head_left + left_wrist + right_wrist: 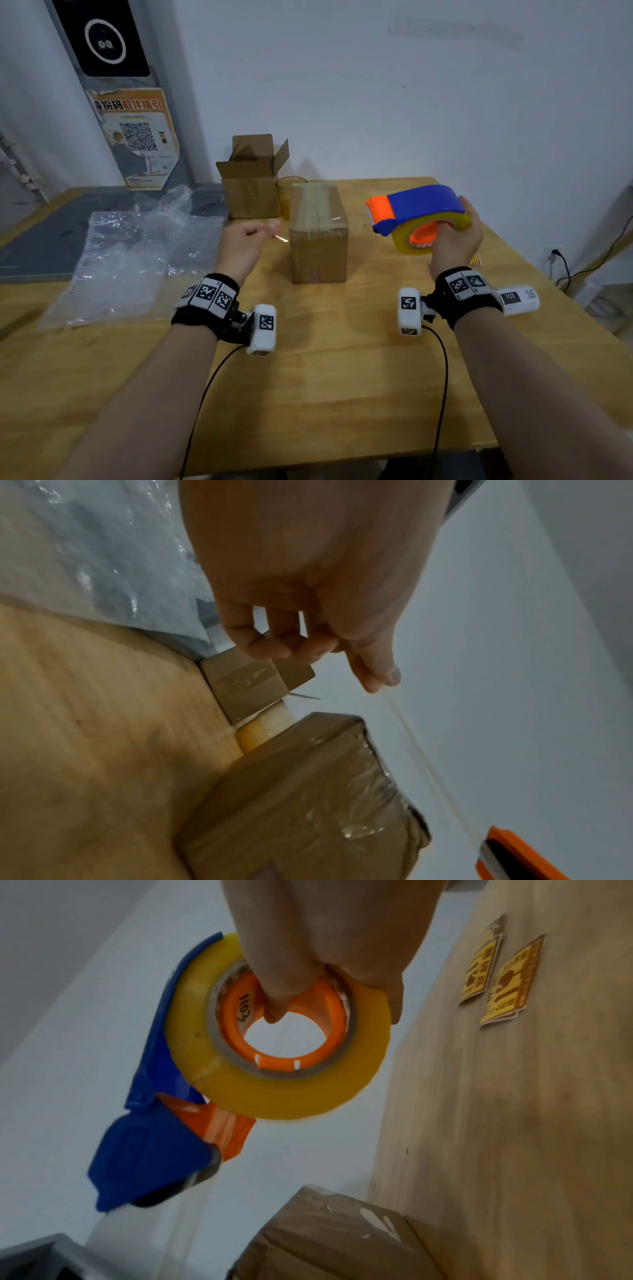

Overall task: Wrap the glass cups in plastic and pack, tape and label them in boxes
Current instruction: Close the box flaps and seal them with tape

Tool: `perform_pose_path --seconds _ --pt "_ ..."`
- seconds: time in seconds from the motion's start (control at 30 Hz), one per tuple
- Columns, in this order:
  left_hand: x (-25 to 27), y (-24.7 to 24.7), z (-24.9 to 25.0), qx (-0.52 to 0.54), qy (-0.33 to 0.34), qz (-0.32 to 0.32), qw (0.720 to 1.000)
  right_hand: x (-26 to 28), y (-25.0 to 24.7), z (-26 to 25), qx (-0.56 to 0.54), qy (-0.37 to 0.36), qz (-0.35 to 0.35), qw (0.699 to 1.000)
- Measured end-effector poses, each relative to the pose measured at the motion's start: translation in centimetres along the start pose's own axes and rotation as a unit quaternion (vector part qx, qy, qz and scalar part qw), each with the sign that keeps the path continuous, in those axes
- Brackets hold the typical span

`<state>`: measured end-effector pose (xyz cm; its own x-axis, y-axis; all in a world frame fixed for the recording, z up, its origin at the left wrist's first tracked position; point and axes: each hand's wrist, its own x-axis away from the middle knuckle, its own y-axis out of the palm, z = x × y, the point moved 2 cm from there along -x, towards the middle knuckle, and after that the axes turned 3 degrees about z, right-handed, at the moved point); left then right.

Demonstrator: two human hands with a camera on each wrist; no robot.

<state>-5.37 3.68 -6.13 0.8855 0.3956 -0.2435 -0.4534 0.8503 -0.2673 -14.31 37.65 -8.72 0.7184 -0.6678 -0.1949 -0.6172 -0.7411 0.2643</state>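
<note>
A closed, taped cardboard box [318,240] [308,804] [329,1240] stands mid-table. My right hand [455,236] [308,974] grips a blue and orange tape dispenser [418,212] [192,1069] with a yellowish roll, held in the air right of the box. A clear tape strip [150,1237] [421,750] runs from it over the box to my left hand [270,228] [377,680], which pinches its end between thumb and forefinger. Behind stand an open box [251,181] [246,685] and a glass cup [284,195] [263,729].
Clear plastic wrap sheets [130,260] [85,547] lie at the left, partly on a grey mat [44,240]. Yellow labels [500,980] [474,260] lie on the wooden table [308,377] under my right hand. A wall stands close behind; a cable [565,270] hangs off the right edge.
</note>
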Motion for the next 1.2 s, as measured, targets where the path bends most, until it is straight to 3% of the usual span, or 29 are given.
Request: perform_pose_path --seconds 0.13,0.47,0.87,1.2 --pt "-0.2 0.6 -0.8 0.012 -0.016 0.006 1.000 0.2 -0.1 0.2 -0.014 -0.004 0.012 1.000" --pt "-2.5 1.3 -2.8 -0.023 0.059 0.058 0.996 -0.1 0.9 0.1 -0.066 -0.029 0.021 0.997" --pt "-2.6 1.6 -3.7 -0.027 0.028 0.052 0.998 0.2 1.1 1.3 -0.064 -0.033 0.010 0.997" --pt "-2.3 3.5 -3.8 0.010 -0.050 0.039 0.998 1.0 2.3 2.6 -0.044 -0.025 0.032 0.998"
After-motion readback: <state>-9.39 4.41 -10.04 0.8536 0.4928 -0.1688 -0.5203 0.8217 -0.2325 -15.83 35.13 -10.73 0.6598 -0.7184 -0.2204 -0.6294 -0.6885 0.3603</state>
